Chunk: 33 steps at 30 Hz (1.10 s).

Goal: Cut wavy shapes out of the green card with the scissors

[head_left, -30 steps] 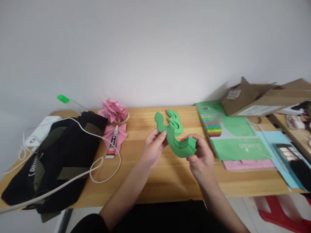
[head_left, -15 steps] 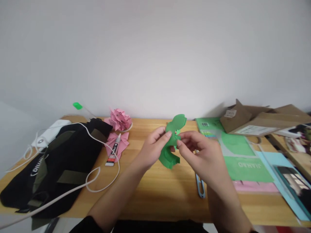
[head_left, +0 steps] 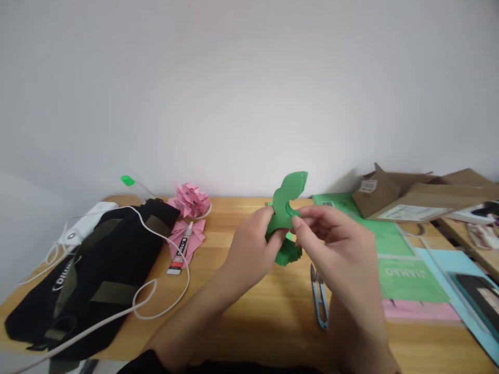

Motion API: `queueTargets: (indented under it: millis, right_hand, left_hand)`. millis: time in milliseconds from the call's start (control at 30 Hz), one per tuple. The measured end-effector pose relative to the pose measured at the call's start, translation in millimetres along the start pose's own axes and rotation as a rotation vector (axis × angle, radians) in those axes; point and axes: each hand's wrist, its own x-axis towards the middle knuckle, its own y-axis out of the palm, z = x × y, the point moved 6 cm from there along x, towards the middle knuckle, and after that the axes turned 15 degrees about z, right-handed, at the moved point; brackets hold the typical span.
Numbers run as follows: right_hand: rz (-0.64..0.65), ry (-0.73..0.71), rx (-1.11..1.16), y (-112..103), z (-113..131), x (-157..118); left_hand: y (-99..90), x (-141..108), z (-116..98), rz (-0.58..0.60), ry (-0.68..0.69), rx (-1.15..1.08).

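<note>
A stack of curved green paper cutouts [head_left: 284, 205] with scalloped edges is held up over the middle of the table. My left hand [head_left: 253, 244] is closed around its left side, thumb toward me. The fingertips of my right hand [head_left: 335, 239] pinch the inner edge of the stack's curve. Part of the stack lies hidden behind my fingers. On the table just below my right hand rests a pair of blue thread snips [head_left: 319, 304].
At left lie a black bag [head_left: 105, 275], a white cable, a pink paper flower [head_left: 191, 200] and a glue tube [head_left: 180, 254] on pink paper. To the right are green paper packs [head_left: 405, 280], an open cardboard box [head_left: 421, 200] and a phone [head_left: 477, 296].
The green stack has been turned and raised slightly to the right. My left thumb has shifted lower on it, and my right fingers now pinch the inner curve. The view has shifted slightly.
</note>
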Motion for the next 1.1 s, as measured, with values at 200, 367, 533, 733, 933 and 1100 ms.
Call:
queueTargets:
  millis: [200,367,533,733,933,1100]
  right_hand:
    - [0.112,-0.037,0.349,-10.1,4.0,-3.4]
    - [0.129,-0.076,0.405,-16.5,7.7,-1.3]
    - [0.173,-0.125,0.378,-11.7,11.2,-1.1]
    - [0.278,-0.18,0.26,0.7,14.9,-3.4]
    - [0.327,-0.29,0.097,5.4,19.7,-4.8]
    - [0.375,-0.332,0.092,6.5,22.1,-5.2]
  left_hand:
    - [6.0,8.1,-10.8,0.248,0.099,-0.312]
    - [5.0,6.5,-15.2,0.34,0.148,-0.458]
    - [1.8,-0.8,-14.0,0.354,0.105,-0.417]
    - [0.0,-9.2,-8.7,0.39,0.076,-0.537]
    - [-4.0,-12.2,-8.4,0.414,0.06,-0.43]
    - [-6.9,-13.5,-11.5,0.42,0.083,-0.339]
